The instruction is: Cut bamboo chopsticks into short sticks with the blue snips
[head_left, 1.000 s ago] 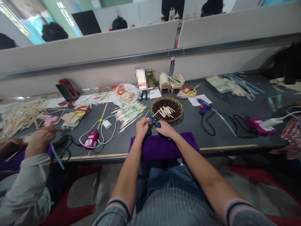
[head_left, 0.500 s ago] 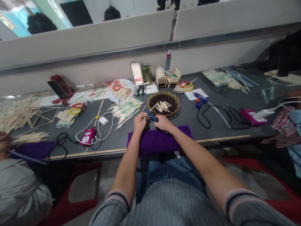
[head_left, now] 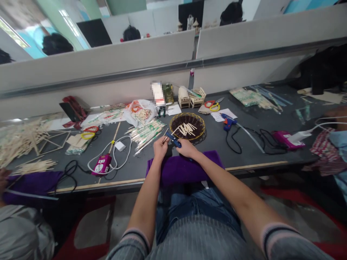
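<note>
My left hand (head_left: 161,147) is closed, pinching a thin wooden stick (head_left: 166,132) whose end pokes up past the fingers. My right hand (head_left: 187,148) wraps around a blue hand cutter (head_left: 172,139), a pliers-like tool. Its jaws meet the stick beside my left fingertips; whether they bite into it I cannot tell. Just beyond the hands sits a dark woven basket (head_left: 202,135) with a yellow rim, holding several short cut sticks (head_left: 186,128). A folded purple towel (head_left: 187,169) lies under my wrists at the table edge.
Packed sticks (head_left: 148,134) and a plastic bag (head_left: 138,110) lie to the left. Small wooden models (head_left: 190,97), scissors (head_left: 214,105) and a blue glue gun (head_left: 229,122) stand farther back. Magenta power boxes (head_left: 102,164) with cables lie at both sides. Co-workers sit left and right.
The camera view has tilted up a little, so the table appears lower in the picture. Both hands stay together in front of the basket with the same stick and cutter.
</note>
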### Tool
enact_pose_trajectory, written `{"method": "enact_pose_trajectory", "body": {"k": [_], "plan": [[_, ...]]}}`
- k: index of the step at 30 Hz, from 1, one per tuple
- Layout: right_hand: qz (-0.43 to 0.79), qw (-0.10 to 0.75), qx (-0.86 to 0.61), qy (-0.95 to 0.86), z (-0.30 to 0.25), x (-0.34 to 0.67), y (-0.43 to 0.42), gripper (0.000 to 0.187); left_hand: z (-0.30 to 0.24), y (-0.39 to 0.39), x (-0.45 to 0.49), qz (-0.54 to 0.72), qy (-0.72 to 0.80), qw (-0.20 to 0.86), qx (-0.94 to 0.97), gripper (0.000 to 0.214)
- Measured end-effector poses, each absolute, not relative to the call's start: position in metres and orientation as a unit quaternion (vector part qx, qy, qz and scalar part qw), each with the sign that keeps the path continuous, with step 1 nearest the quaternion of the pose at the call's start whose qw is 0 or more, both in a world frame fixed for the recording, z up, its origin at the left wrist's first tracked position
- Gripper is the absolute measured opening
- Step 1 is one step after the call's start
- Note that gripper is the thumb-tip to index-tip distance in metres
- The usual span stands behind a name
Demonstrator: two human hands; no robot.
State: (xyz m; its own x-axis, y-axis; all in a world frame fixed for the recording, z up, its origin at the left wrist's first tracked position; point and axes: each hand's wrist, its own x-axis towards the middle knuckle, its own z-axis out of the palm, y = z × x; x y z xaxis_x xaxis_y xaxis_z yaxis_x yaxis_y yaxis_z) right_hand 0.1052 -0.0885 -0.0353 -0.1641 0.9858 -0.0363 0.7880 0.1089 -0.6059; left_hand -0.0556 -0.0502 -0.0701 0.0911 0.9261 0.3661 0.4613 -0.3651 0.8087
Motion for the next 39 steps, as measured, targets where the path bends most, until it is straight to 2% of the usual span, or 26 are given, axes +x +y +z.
{"method": "enact_pose_trajectory", "body": {"k": [11,20,35,39], "plan": [[0.274,0.161,-0.629,-0.71,-0.025,0.107,-0.091,0.02,-0.067,-0.05,-0.056,0.447,0.477,0.31,0.69,0.037],[0.214,0.161,-0.605,-0.75,-0.033,0.114,-0.088,0.02,-0.067,-0.046,-0.061,0.439,0.428,0.402,0.68,0.039],[0.19,0.162,-0.586,-0.771,-0.041,0.118,-0.079,0.022,-0.07,-0.044,-0.055,0.476,0.467,0.371,0.646,0.02],[0.197,0.147,-0.595,-0.766,-0.038,0.115,-0.079,0.023,-0.069,-0.046,-0.056,0.477,0.472,0.35,0.654,0.022]]}}
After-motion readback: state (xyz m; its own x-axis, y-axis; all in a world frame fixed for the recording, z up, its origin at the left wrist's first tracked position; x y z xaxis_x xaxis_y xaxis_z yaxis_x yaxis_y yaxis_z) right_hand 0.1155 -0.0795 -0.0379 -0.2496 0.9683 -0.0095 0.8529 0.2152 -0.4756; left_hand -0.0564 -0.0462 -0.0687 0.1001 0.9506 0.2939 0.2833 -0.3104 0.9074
